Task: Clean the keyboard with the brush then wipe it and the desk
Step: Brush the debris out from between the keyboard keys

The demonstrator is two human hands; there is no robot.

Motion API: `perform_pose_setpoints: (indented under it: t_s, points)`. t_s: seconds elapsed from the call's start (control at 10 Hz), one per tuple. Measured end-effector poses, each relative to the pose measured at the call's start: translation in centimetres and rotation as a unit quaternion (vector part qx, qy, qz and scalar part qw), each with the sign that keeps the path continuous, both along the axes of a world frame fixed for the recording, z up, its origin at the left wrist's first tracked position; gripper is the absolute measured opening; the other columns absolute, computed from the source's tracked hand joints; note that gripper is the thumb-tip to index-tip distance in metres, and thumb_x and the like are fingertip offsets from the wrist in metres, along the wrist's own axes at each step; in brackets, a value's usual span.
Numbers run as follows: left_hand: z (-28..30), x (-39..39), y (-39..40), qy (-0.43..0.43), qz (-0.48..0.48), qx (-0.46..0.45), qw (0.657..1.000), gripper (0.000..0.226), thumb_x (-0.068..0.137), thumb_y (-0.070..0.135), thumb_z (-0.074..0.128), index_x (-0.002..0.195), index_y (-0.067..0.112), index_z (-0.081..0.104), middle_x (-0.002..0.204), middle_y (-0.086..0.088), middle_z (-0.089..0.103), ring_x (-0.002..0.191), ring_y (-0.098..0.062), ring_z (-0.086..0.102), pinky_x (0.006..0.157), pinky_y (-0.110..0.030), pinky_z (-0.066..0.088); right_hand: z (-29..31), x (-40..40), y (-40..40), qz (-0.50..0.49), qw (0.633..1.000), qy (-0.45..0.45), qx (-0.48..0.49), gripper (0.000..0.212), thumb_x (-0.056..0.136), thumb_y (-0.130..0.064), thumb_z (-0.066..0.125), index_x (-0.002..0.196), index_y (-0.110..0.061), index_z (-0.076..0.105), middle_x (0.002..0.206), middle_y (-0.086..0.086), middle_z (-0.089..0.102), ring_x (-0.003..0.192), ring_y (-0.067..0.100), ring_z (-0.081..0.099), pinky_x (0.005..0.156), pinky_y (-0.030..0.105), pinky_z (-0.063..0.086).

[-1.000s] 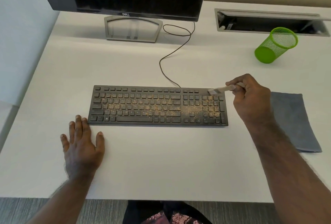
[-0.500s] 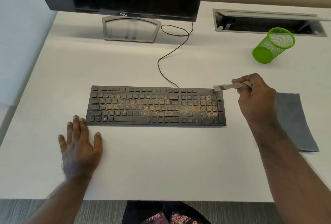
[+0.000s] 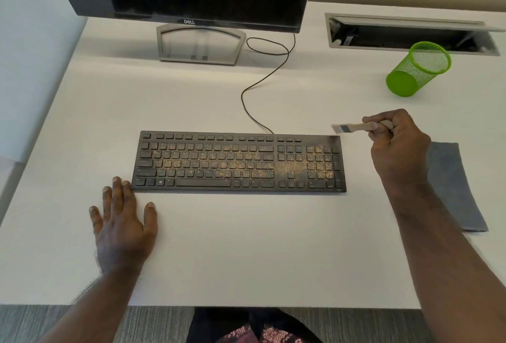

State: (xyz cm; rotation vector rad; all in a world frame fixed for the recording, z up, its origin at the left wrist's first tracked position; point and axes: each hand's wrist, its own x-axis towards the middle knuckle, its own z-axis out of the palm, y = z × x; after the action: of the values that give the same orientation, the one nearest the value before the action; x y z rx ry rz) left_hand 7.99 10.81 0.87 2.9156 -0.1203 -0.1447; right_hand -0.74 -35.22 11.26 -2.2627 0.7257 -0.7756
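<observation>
Black keyboard mid-table, yellowish grit on keys | step: brushing, barely begun | right hand grips brush just beyond top-right corner | left hand flat, fingers spread, at bottom-left corner | next: probably lower bristles, sweep the keys | grey cloth unused.

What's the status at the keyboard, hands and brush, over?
Right hand grips brush, bristles just off keyboard's top right corner. Left hand flat on desk. Yellow dust on keys. Nothing in the way.
</observation>
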Motion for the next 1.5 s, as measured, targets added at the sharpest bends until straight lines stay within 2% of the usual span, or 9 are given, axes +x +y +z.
perform_pose_setpoints:
  t_s: [0.2, 0.3, 0.5, 0.7, 0.9, 1.1, 1.2, 1.3, 1.5]
  points:
    - [0.1, 0.0, 0.0, 0.003, -0.001, 0.0, 1.0, 0.082, 0.094, 0.054, 0.022, 0.163, 0.01, 0.016, 0.172, -0.004, 0.008, 0.158, -0.022, 0.002, 0.127, -0.048, -0.001, -0.8, -0.1, 0.6, 0.029, 1.0, 0.003, 0.009, 0.014, 0.093, -0.007, 0.056, 0.094, -0.018, 0.064, 0.084, -0.022, 0.068, 0.086, 0.01, 0.07, 0.078, 0.038, 0.059]
    - [0.0, 0.0, 0.0, 0.001, -0.001, 0.0, 1.0, 0.081, 0.094, 0.053, 0.023, 0.162, 0.009, 0.018, 0.172, -0.004, 0.009, 0.158, -0.023, 0.004, 0.127, -0.049, 0.0, -0.8, 0.2, 0.4, 0.001, 1.0, 0.005, 0.015, 0.013, 0.093, -0.009, 0.055, 0.095, -0.018, 0.064, 0.084, -0.031, 0.066, 0.085, 0.008, 0.069, 0.079, 0.033, 0.058]
    - [0.0, 0.0, 0.0, 0.001, -0.001, 0.002, 1.0, 0.081, 0.094, 0.053, 0.023, 0.163, 0.01, 0.017, 0.172, -0.004, 0.008, 0.158, -0.023, 0.004, 0.127, -0.048, -0.001, -0.4, 1.3, 2.7, 0.062, 0.998, -0.007, 0.029, 0.018, 0.093, -0.004, 0.056, 0.094, -0.021, 0.064, 0.088, -0.013, 0.071, 0.083, 0.01, 0.07, 0.073, 0.033, 0.059]
    - [0.0, 0.0, 0.0, -0.001, -0.002, -0.001, 1.0, 0.081, 0.095, 0.053, 0.023, 0.163, 0.01, 0.016, 0.172, -0.004, 0.008, 0.158, -0.022, 0.003, 0.127, -0.048, -0.001, -0.4, 2.0, 2.2, 0.015, 0.999, -0.008, 0.027, 0.013, 0.094, -0.008, 0.056, 0.096, -0.015, 0.066, 0.092, -0.003, 0.073, 0.084, 0.009, 0.068, 0.078, 0.032, 0.058]
    - [0.0, 0.0, 0.0, -0.004, 0.0, -0.003, 1.0, 0.08, 0.095, 0.052, 0.025, 0.162, 0.01, 0.018, 0.171, -0.004, 0.01, 0.158, -0.023, 0.006, 0.127, -0.048, -0.001, -0.1, 2.2, 3.1, 0.049, 0.998, 0.032, 0.017, 0.014, 0.094, -0.006, 0.054, 0.096, -0.016, 0.064, 0.088, -0.008, 0.071, 0.081, 0.008, 0.067, 0.07, 0.01, 0.05]
    - [0.0, 0.0, 0.0, -0.003, -0.001, -0.003, 1.0, 0.08, 0.095, 0.052, 0.024, 0.162, 0.01, 0.018, 0.171, -0.004, 0.01, 0.158, -0.023, 0.005, 0.127, -0.049, 0.0, 0.1, 1.7, 1.4, 0.024, 0.999, 0.011, 0.031, 0.013, 0.092, -0.011, 0.055, 0.094, -0.021, 0.064, 0.077, -0.024, 0.069, 0.082, 0.009, 0.071, 0.075, 0.024, 0.056]
    - [0.0, -0.1, -0.1, -0.008, 0.0, -0.008, 1.0, 0.079, 0.095, 0.051, 0.025, 0.162, 0.009, 0.02, 0.171, -0.004, 0.011, 0.158, -0.023, 0.006, 0.127, -0.05, 0.001, 0.0, 0.8, 1.3, 0.043, 0.998, 0.037, 0.012, 0.013, 0.093, -0.006, 0.055, 0.094, -0.015, 0.064, 0.083, -0.011, 0.072, 0.081, 0.012, 0.071, 0.075, 0.037, 0.059]
    - [0.0, -0.1, 0.0, -0.008, -0.001, -0.005, 1.0, 0.079, 0.095, 0.052, 0.024, 0.162, 0.009, 0.019, 0.171, -0.004, 0.011, 0.158, -0.023, 0.006, 0.127, -0.05, 0.001, 0.3, 0.3, 0.5, 0.016, 0.999, 0.034, -0.011, 0.014, 0.094, -0.009, 0.053, 0.094, -0.018, 0.064, 0.091, -0.002, 0.074, 0.079, 0.01, 0.069, 0.074, 0.031, 0.057]
    - [0.0, 0.0, 0.1, -0.005, -0.002, -0.001, 1.0, 0.08, 0.095, 0.052, 0.023, 0.162, 0.01, 0.018, 0.171, -0.004, 0.01, 0.158, -0.023, 0.005, 0.127, -0.05, 0.0, 0.2, 0.2, 1.2, 0.046, 0.999, 0.013, 0.022, 0.028, 0.095, -0.015, 0.057, 0.087, -0.042, 0.056, 0.084, -0.022, 0.07, 0.081, 0.012, 0.071, 0.074, 0.028, 0.058]
